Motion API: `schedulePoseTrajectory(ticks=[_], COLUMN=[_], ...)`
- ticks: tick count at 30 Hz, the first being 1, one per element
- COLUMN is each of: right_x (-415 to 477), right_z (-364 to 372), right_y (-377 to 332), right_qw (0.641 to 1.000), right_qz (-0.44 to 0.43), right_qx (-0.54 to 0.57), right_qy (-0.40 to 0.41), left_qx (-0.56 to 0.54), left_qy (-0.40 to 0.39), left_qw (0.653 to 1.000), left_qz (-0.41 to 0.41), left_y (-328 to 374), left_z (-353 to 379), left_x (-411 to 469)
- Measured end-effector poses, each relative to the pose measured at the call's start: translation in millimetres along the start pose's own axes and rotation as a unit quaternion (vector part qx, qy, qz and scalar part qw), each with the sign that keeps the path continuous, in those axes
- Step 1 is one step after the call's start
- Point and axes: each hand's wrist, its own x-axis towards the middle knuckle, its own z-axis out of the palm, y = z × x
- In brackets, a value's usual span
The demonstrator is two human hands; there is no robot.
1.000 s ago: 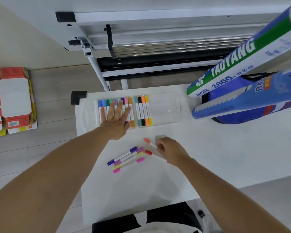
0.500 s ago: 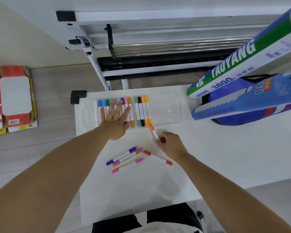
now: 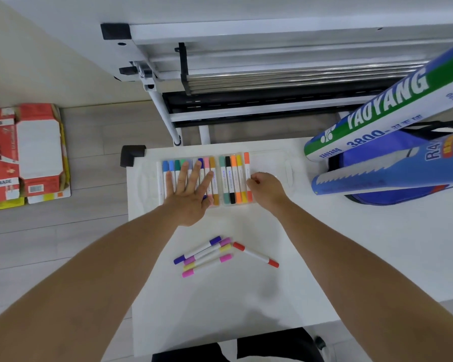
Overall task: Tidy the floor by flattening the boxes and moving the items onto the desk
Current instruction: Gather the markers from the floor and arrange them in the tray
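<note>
My left hand [image 3: 191, 194] lies flat, fingers spread, pressing on the row of markers in the left half of the clear case [image 3: 272, 163] at the far edge of the surface [image 3: 220, 309]. My right hand [image 3: 266, 189] has its fingers curled and pinches the orange marker [image 3: 247, 165] about mid-barrel. That marker sits at the right end of the second row, just beside the yellow one and sticking out a little past its neighbours.

So I'd call this the step of packing markers into the case. The boxes [image 3: 37, 152] already lie flattened on the floor [image 3: 102, 165] to my left.

Next I judge the orange one wants a push down until it lines up with the row, then my right hand comes back for the rest. Four loose markers [image 3: 207, 254] lie near me in a bunch: purple, violet, yellow, pink. The red marker [image 3: 255, 254] is angled just beside them. Each needs a pinch at the barrel and a slot to the right, where the case looks free.

Writing now. The green tube [image 3: 385, 108] says "YAOYANG" in big white letters, with "3800" and a small "yaoyang" near its cap. The blue tube [image 3: 390, 176] below it shows "R4", the rest cut off. Both lean over a blue bag [image 3: 377, 199]. One red box seems to read "GATORADE"; its other print is too small for me.
</note>
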Motion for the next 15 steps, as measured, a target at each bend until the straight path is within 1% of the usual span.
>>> schedulePoseTrajectory(ticks=[6,11,15], right_x=[19.6,22.2,25.3], right_z=[4.1,3.7,5.6], right_y=[-5.3,-2.0,2.9], right_qw=[0.996,0.99,0.989], right_qz=[0.049,0.091,0.099], right_qx=[-0.078,-0.101,-0.105], right_qy=[0.023,0.024,0.03], left_qx=[-0.007,-0.01,-0.009], left_qy=[0.0,0.01,0.014], left_qw=[1.0,1.0,1.0], left_qz=[0.003,0.008,0.009], left_y=[-0.5,-1.5,-1.6], left_z=[0.4,1.6,2.0], left_x=[1.6,1.6,1.3])
